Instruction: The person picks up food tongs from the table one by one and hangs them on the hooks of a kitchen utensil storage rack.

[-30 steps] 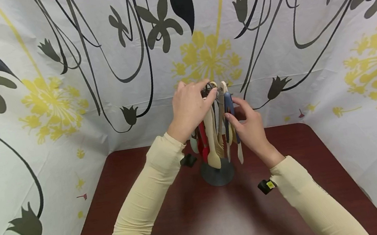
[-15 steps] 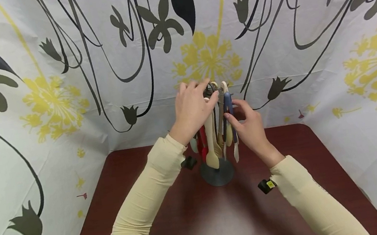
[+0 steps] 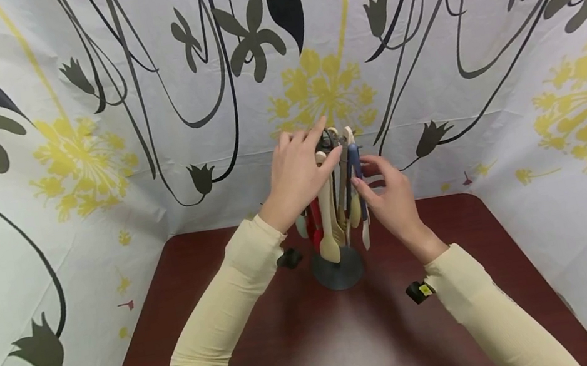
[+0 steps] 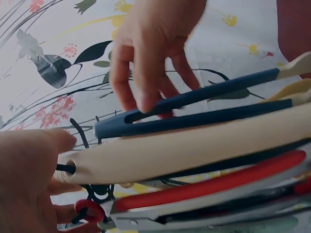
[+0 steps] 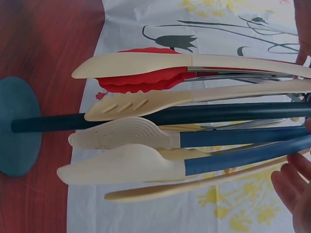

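Note:
A dark utensil stand (image 3: pixel 339 270) with a round base and upright pole holds several hanging kitchen tongs. My left hand (image 3: pixel 297 166) is around its hooked top, thumb in front and index finger pointing up. My right hand (image 3: pixel 389 194) holds the blue-handled tongs (image 5: pixel 248 149) on the right side, thumb on one arm and fingers behind. In the left wrist view these blue tongs (image 4: pixel 204 94) still hang at the top, their two arms apart. Cream tongs (image 4: pixel 194 143) hang close by my left hand, above red-handled tongs (image 4: pixel 233 182) with a red ring pull (image 4: pixel 90 210).
The stand is near the back of a dark red table (image 3: pixel 271 338). Behind it hangs a white floral cloth (image 3: pixel 201 178), which also lines both sides. Black wrist devices sit under each forearm, the right device (image 3: pixel 419 292) bearing a yellow tag.
The lower ends of the blue-handled tongs have shifted slightly left and closer together. My left index finger has lifted a little. The stand has stayed in place.

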Available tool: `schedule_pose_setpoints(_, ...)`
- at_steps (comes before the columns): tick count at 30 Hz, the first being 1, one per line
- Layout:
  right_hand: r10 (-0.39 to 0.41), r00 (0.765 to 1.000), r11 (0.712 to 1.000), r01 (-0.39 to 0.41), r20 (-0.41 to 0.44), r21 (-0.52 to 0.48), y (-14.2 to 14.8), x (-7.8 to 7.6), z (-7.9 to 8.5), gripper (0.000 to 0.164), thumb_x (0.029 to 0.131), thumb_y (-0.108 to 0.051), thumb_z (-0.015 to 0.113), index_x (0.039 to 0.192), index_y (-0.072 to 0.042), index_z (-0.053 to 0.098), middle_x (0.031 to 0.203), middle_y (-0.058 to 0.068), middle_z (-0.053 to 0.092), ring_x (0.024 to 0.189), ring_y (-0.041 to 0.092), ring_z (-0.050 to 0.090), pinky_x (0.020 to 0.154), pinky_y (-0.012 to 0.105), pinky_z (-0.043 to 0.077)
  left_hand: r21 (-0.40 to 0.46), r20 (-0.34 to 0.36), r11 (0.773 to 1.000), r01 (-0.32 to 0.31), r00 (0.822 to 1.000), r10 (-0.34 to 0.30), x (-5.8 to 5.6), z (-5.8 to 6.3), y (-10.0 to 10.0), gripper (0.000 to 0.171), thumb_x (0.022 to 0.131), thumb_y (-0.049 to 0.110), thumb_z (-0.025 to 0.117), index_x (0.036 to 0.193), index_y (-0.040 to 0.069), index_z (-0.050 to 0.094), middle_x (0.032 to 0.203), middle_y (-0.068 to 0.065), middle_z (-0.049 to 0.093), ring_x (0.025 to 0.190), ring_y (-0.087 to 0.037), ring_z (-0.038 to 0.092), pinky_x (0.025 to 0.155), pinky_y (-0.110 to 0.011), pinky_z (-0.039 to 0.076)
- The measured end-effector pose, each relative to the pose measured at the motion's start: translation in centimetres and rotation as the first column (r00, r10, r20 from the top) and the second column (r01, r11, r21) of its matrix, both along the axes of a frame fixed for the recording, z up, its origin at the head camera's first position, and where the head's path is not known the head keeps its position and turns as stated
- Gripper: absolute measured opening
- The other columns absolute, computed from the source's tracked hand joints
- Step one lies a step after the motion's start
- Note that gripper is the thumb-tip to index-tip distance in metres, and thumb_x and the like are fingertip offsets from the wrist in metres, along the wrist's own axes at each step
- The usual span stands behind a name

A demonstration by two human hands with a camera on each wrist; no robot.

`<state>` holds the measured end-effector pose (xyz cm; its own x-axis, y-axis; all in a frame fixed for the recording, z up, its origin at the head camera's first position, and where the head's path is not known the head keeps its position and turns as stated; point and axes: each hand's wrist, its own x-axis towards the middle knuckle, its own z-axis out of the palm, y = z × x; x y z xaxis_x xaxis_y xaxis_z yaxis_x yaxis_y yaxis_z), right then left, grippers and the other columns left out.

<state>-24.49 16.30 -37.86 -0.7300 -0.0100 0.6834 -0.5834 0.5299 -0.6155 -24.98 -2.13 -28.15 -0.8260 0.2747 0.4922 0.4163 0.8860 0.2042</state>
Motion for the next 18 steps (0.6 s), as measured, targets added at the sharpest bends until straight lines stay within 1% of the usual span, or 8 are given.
schedule_pose_setpoints(3,-0.01,0.999,0.999,0.012,-0.047,0.037,0.3,0.4,0.1,0.05,0.091,-0.018,0.072,0.137,-0.01,0.056,0.125,0.016,0.065,0.114,0.032,0.061,0.089,0.049,0.053,0.004,-0.008,0.999,0.047,0.999,-0.047,0.1,-0.4,-0.5,0.068,0.099,0.057,0.047,0.158,0.03,0.026,0.144,-0.006,0.055,0.131,-0.031,0.048,0.111,-0.045,0.04)
schedule_pose_setpoints(5,-0.012,0.996,0.997,0.019,-0.094,0.077,0.5,0.8,0.2,0.054,0.091,-0.021,0.071,0.142,-0.013,0.053,0.134,0.016,0.06,0.123,0.033,0.054,0.098,0.052,0.047,-0.004,-0.028,0.997,0.076,0.997,-0.077,0.3,-0.7,-0.9,0.07,0.099,0.058,0.047,0.159,0.032,0.021,0.152,-0.007,0.048,0.138,-0.032,0.043,0.115,-0.048,0.036)
schedule_pose_setpoints(8,0.006,0.985,0.99,0.019,-0.175,0.138,0.7,1.5,0.2,0.06,0.094,-0.038,0.066,0.148,-0.017,0.048,0.146,0.015,0.051,0.133,0.036,0.044,0.106,0.057,0.036,-0.054,-0.078,0.991,0.122,0.989,-0.126,0.7,-1.1,-1.4,0.073,0.098,0.06,0.046,0.159,0.034,0.015,0.164,-0.008,0.028,0.149,-0.034,0.029,0.119,-0.054,0.029)
schedule_pose_setpoints(10,0.021,0.974,0.982,0.022,-0.225,0.186,0.7,2.1,0.3,0.066,0.096,-0.052,0.058,0.151,-0.018,0.044,0.153,0.015,0.043,0.138,0.037,0.039,0.11,0.06,0.03,-0.101,-0.104,0.984,0.144,0.982,-0.155,1.2,-1.5,-1.8,0.076,0.097,0.061,0.047,0.16,0.035,0.011,0.168,-0.007,0.013,0.153,-0.036,0.018,0.12,-0.058,0.023)
schedule_pose_setpoints(12,0.027,0.966,0.969,0.038,-0.257,0.243,0.8,2.8,0.3,0.073,0.096,-0.064,0.047,0.153,-0.019,0.04,0.158,0.015,0.037,0.144,0.037,0.032,0.113,0.062,0.025,-0.139,-0.109,0.977,0.165,0.978,-0.18,2.0,-1.8,-2.2,0.079,0.097,0.063,0.046,0.16,0.037,0.006,0.17,-0.004,0.0,0.156,-0.035,0.008,0.121,-0.062,0.018)
schedule_pose_setpoints(13,0.029,0.964,0.961,0.045,-0.264,0.272,0.8,3.1,0.4,0.076,0.095,-0.068,0.044,0.154,-0.019,0.038,0.159,0.014,0.034,0.146,0.036,0.029,0.114,0.063,0.022,-0.15,-0.102,0.973,0.174,0.976,-0.191,2.5,-2.0,-2.4,0.08,0.096,0.064,0.045,0.16,0.037,0.004,0.169,-0.002,-0.005,0.156,-0.035,0.003,0.12,-0.063,0.015)
schedule_pose_setpoints(15,0.036,0.967,0.94,0.053,-0.254,0.338,0.8,3.9,0.4,0.08,0.094,-0.073,0.038,0.156,-0.021,0.034,0.163,0.011,0.028,0.151,0.034,0.022,0.116,0.066,0.016,-0.164,-0.092,0.968,0.188,0.974,-0.205,3.6,-2.5,-2.8,0.082,0.095,0.07,0.04,0.159,0.038,0.001,0.169,0.0,-0.011,0.156,-0.035,-0.001,0.12,-0.066,0.013)
schedule_pose_setpoints(18,0.049,0.979,0.901,0.042,-0.196,0.433,0.9,5.2,0.3,0.084,0.091,-0.078,0.032,0.157,-0.027,0.029,0.167,0.007,0.02,0.155,0.031,0.013,0.116,0.069,0.011,-0.183,-0.07,0.962,0.204,0.973,-0.22,5.1,-3.5,-3.7,0.084,0.09,0.079,0.024,0.159,0.039,0.0,0.168,0.002,-0.015,0.156,-0.036,-0.003,0.119,-0.068,0.012)
